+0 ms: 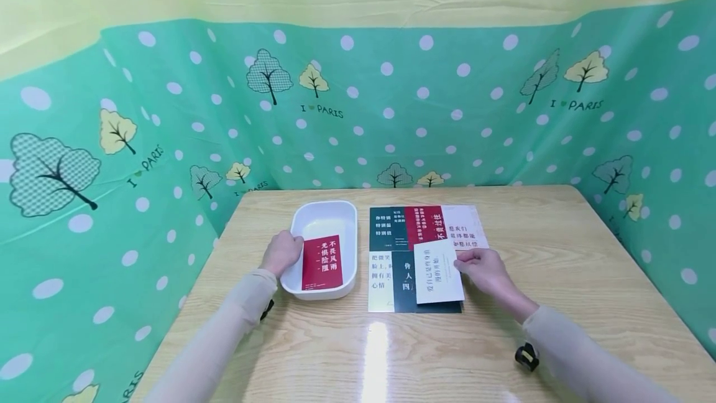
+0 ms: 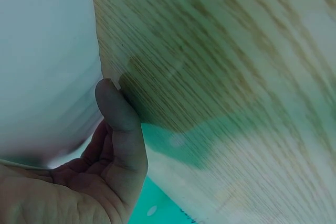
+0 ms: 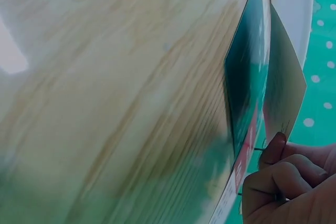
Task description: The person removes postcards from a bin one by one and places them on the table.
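Observation:
My left hand (image 1: 282,254) grips the left side of a white plastic basin (image 1: 320,213). In the left wrist view its thumb (image 2: 116,106) lies along the basin's outer wall. A red card with white writing (image 1: 321,263) lies inside the basin. My right hand (image 1: 485,269) pinches the right edge of a white card (image 1: 439,272) between thumb and fingers. That card is tilted and lifted over a dark green card (image 1: 404,278), partly covering it, as the right wrist view also shows.
Beside the dark green card lies a white card (image 1: 380,278). Behind them, a row holds dark green cards (image 1: 382,229), a red card (image 1: 421,219) and a pale pink card (image 1: 467,219). All rest on a wooden table (image 1: 313,353), with a green dotted curtain (image 1: 369,123) around its back and sides.

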{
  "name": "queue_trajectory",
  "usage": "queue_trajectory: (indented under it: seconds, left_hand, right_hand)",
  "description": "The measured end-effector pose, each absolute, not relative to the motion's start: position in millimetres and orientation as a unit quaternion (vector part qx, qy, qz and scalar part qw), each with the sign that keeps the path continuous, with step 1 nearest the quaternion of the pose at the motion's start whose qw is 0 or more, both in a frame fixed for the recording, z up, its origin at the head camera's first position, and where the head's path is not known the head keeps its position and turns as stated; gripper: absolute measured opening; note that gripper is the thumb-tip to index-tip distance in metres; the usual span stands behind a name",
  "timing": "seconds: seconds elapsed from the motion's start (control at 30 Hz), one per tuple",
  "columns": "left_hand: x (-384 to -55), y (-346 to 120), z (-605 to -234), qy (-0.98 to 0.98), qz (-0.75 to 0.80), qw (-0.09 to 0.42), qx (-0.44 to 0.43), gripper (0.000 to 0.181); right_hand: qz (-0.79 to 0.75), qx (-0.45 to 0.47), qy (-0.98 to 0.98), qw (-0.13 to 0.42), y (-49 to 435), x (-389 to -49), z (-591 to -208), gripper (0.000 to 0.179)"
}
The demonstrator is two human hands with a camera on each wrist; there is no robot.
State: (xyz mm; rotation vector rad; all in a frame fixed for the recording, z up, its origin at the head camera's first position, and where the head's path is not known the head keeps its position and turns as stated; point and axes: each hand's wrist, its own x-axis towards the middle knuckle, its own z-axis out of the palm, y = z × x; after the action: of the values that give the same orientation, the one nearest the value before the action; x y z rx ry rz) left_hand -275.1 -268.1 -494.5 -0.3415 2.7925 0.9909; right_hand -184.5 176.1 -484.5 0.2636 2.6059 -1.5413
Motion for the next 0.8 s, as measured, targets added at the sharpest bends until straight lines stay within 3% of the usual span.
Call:
queue_trajectory:
  seconds: [0.8]
  left_hand:
    - [-275,-268,-492,0.937,0.323,0.079,-0.109,0.044]
  right_hand:
    - [-0.425,0.067,0.901,0.058,206,-180,-488,0.019]
